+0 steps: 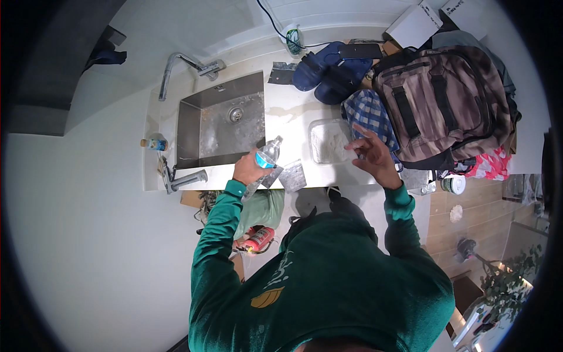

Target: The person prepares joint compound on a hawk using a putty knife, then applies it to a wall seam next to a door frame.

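My left hand [249, 169] is wrapped round a clear plastic bottle [270, 151] with a blue label, near the sink's front right corner. The bottle's neck tilts up and to the right, and its mouth seems uncapped. To its right on the counter sits a clear rectangular container [313, 154] with some whitish stuff inside. My right hand [375, 157] hovers by the container's right side, fingers spread and apart, holding nothing. Small grey marbled sample tiles [292, 176] lie at the counter's front edge below the bottle.
A steel sink [190, 105] with a faucet [182, 61] takes up the left. Blue slippers [334, 70], a checked cloth [370, 114] and a large brown backpack [440, 105] crowd the right. A small bottle [155, 144] stands left of the sink. A fire extinguisher [258, 239] is below.
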Action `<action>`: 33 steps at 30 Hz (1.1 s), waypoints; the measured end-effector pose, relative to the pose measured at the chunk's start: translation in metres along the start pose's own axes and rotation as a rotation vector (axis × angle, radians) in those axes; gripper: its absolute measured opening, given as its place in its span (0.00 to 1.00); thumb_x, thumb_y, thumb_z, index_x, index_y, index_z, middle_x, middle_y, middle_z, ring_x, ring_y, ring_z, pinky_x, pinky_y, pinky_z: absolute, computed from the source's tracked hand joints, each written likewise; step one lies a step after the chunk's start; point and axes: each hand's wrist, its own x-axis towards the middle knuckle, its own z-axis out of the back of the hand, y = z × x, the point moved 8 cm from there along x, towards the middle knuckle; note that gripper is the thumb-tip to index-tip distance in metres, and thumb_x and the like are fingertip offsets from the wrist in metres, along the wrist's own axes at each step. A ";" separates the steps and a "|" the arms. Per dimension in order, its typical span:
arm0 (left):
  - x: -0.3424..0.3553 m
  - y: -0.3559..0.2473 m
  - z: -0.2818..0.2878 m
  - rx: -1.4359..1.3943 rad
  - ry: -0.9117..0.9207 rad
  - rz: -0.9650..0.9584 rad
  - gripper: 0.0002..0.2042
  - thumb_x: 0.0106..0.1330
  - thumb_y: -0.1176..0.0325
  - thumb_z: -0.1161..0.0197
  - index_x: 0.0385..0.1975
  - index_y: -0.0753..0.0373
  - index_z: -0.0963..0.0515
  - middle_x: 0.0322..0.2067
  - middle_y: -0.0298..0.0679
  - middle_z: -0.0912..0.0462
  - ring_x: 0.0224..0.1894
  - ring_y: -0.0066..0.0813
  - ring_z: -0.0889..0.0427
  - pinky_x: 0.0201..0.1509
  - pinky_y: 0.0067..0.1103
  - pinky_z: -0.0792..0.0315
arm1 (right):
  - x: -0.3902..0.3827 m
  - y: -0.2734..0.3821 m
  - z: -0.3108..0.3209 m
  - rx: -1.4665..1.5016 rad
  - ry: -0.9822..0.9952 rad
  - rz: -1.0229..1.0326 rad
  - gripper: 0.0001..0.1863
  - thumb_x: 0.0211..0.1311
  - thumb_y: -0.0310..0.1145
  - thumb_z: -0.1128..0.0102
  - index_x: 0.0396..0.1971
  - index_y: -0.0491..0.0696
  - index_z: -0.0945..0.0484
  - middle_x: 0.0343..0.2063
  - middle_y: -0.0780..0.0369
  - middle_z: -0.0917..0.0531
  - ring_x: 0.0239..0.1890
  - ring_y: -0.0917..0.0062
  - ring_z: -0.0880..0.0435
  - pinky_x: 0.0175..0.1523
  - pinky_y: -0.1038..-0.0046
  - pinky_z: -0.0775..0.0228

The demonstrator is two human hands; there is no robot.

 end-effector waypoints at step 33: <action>-0.172 -0.300 -0.029 -0.499 0.165 -1.066 0.34 0.44 0.60 0.18 0.51 0.64 0.28 0.39 0.50 0.16 0.43 0.46 0.14 0.47 0.34 0.21 | -0.178 0.135 -0.056 -0.568 -0.157 0.137 0.42 0.55 0.22 0.29 0.71 0.49 0.36 0.51 0.57 0.17 0.52 0.69 0.16 0.58 0.65 0.23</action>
